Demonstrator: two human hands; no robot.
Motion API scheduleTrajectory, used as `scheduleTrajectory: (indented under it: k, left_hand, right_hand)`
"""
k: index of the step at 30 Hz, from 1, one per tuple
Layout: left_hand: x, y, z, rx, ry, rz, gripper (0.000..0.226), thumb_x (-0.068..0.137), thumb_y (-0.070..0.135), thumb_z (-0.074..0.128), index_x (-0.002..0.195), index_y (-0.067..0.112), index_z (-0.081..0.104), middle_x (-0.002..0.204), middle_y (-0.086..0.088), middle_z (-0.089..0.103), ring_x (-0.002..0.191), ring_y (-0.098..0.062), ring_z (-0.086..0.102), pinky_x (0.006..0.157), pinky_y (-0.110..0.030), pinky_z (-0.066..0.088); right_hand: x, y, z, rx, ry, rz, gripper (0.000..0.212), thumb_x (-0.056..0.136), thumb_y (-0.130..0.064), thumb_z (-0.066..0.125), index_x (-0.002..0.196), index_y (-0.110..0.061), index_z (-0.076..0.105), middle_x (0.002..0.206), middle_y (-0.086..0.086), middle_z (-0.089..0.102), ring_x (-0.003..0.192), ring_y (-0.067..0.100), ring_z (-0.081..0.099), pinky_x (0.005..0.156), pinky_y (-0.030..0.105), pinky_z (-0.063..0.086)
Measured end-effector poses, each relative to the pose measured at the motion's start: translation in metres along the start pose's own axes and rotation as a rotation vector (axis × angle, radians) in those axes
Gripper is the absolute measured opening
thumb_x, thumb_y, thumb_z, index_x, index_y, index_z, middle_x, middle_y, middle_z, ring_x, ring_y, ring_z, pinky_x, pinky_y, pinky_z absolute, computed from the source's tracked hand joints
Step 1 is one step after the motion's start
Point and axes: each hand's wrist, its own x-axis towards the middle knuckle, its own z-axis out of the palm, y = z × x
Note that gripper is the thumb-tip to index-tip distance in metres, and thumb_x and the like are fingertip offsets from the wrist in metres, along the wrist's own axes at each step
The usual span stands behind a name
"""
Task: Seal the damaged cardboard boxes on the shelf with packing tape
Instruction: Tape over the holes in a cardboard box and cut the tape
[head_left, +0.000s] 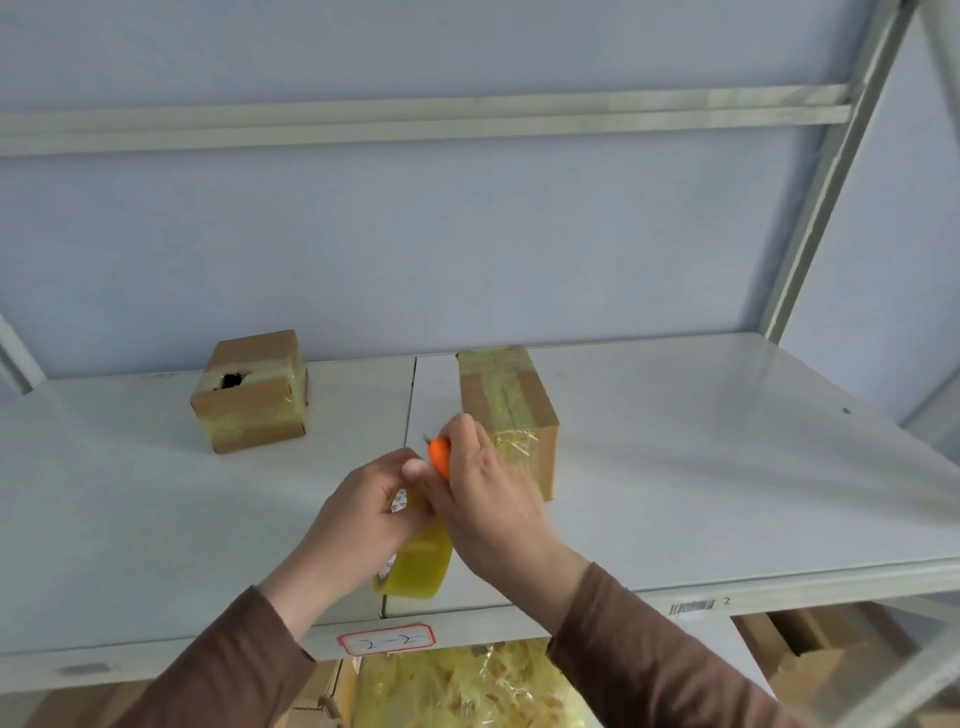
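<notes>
Two cardboard boxes stand on the white metal shelf (675, 467). The left box (252, 392) has yellowish tape bands and a dark torn hole in its top. The right, longer box (506, 410) is taped along its top seam, with crinkled tape at its near end. In front of it my left hand (363, 519) grips a roll of yellow packing tape (415, 564) above the shelf's front edge. My right hand (483, 483) grips an orange cutter (440, 454), held against the left hand's fingertips at the tape.
A paper label marked 2-2 (387, 638) sticks to the shelf's front lip, and a barcode sticker (691, 607) lies further right. Below the shelf are crumpled yellow tape scraps (467, 686) and more cardboard boxes (810, 654). A metal upright (831, 171) rises at the right.
</notes>
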Motion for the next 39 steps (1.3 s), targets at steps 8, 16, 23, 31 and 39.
scheduleTrajectory:
  k: [8,16,23,31,39]
  left_hand:
    - [0.009,0.030,0.019,-0.488,0.072,-0.149,0.026,0.080,0.039,0.074,0.098,0.024,0.084,0.102,-0.003,0.079,0.097,-0.014,0.075,0.079,-0.019,0.054]
    - [0.028,0.054,0.017,-0.591,0.166,-0.213,0.031,0.087,0.046,0.068,0.106,0.027,0.082,0.111,0.004,0.078,0.104,-0.011,0.073,0.077,-0.029,0.055]
    - [0.077,0.076,0.015,-0.392,0.083,-0.090,0.020,0.097,0.036,0.066,0.098,0.027,0.084,0.100,0.020,0.074,0.105,0.003,0.064,0.098,-0.032,0.042]
    - [0.148,0.081,0.001,-0.327,0.094,-0.061,0.021,0.096,0.041,0.067,0.087,0.030,0.082,0.099,0.019,0.073,0.093,0.000,0.060,0.083,-0.025,0.039]
    - [0.206,0.049,0.004,-0.179,-0.047,-0.096,0.019,0.096,0.044,0.066,0.097,0.033,0.082,0.101,0.029,0.071,0.100,0.006,0.055,0.087,-0.023,0.037]
  right_hand:
    - [0.003,0.039,-0.064,0.757,0.294,0.116,0.034,0.094,-0.032,0.065,0.086,-0.007,0.043,0.073,0.004,0.051,0.068,0.017,0.048,0.066,0.037,0.043]
    - [-0.065,0.032,-0.050,0.665,-0.142,-0.106,0.062,0.103,-0.044,0.056,0.157,-0.049,0.027,0.100,-0.017,0.070,0.092,0.015,0.067,0.085,0.024,0.052]
    - [-0.066,0.018,-0.076,0.580,-0.042,0.061,0.044,0.106,-0.022,0.057,0.137,-0.052,0.058,0.082,-0.032,0.062,0.070,-0.003,0.048,0.070,0.006,0.039]
    - [-0.087,0.018,-0.077,1.073,-0.169,0.314,0.034,0.094,-0.045,0.061,0.128,-0.044,0.067,0.112,0.015,0.068,0.096,0.024,0.065,0.088,0.041,0.058]
    - [-0.088,0.025,-0.075,0.847,-0.060,0.325,0.033,0.086,-0.050,0.072,0.118,-0.046,0.069,0.068,-0.015,0.051,0.066,0.005,0.053,0.066,0.014,0.045]
